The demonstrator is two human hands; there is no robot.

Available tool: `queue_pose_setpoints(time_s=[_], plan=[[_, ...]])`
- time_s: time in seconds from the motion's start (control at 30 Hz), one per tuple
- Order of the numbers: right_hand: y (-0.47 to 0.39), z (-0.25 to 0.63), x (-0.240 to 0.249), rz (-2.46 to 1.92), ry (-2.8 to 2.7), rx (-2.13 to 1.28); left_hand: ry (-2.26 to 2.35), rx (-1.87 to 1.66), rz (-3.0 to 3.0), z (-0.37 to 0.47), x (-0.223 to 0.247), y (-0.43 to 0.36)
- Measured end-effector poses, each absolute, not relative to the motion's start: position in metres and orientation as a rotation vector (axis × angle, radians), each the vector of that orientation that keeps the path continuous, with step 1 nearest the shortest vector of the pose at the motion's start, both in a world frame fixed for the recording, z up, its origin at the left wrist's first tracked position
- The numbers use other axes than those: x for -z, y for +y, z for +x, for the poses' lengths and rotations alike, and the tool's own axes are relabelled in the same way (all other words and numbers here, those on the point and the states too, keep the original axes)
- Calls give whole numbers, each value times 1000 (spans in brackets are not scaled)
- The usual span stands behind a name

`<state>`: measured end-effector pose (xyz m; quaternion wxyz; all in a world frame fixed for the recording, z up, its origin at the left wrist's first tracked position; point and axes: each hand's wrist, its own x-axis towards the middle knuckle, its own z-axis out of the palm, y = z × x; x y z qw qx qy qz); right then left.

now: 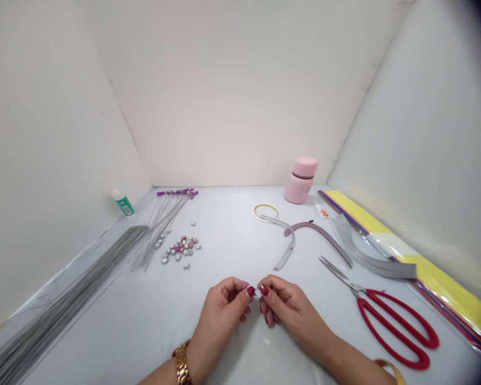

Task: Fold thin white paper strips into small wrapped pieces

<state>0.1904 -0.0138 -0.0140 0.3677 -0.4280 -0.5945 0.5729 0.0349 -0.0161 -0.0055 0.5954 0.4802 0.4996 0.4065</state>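
My left hand [230, 307] and my right hand [282, 305] meet at the front middle of the table, thumbs and forefingers pinched. Between their fingertips is a small silvery-white piece [257, 293], mostly covered, so its exact shape is hard to make out. A tiny pale scrap [266, 341] lies on the table below the hands. Ahead and to the left is a loose pile of small folded paper stars [182, 247] in silver, pink and purple. Beyond them, thin wire stems [164, 214] carry purple stars [178, 192] at their far ends.
A thick bundle of grey wires [76, 289] runs along the left, near a green-and-white glue stick [124, 204]. Red-handled scissors [369, 305], grey paper strips [372, 259], curled strips [320, 232], a tape roll [266, 212], a pink flask [300, 182] and yellow sheets [436, 272] are rightward.
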Motion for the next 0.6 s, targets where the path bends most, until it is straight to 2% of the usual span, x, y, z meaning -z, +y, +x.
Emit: queue_pose_setpoints(time_s=[0.27,0.6], plan=[[-14,189,7,-1042,-1470,-1646,1133,-975,1068,34,5,-16],[-13,189,10,-1127,-1461,-1572,1146,-949,1099,35,3,-16]])
